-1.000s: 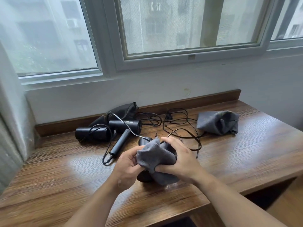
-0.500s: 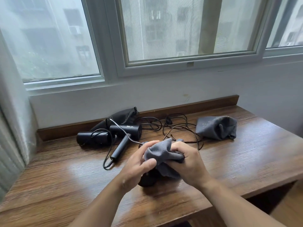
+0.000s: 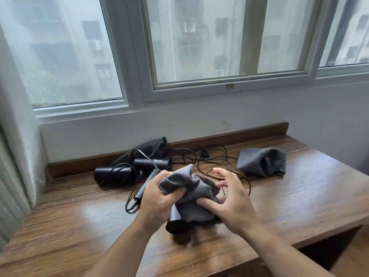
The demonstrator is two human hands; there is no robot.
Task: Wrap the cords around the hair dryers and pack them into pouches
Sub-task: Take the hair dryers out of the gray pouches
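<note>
My left hand (image 3: 157, 198) grips the upper edge of a grey cloth pouch (image 3: 191, 188) in the middle of the wooden table (image 3: 79, 226). My right hand (image 3: 229, 198) pinches the pouch's lower right side with thumb and lower fingers, the upper fingers spread. A dark hair dryer (image 3: 175, 222) pokes out below the pouch, its barrel end toward me. Two more black hair dryers (image 3: 113, 173) (image 3: 152, 162) lie at the back left with loose black cords (image 3: 211, 158) trailing right. A second grey pouch (image 3: 261, 161) lies at the back right.
A black pouch (image 3: 147, 148) rests against the wooden ledge under the window. The wall and window frame close off the far side. The table's front edge drops away at the lower right.
Both hands have shifted on the pouch; my right hand's fingers have spread open over it, and more of the hair dryer's barrel shows below the cloth.
</note>
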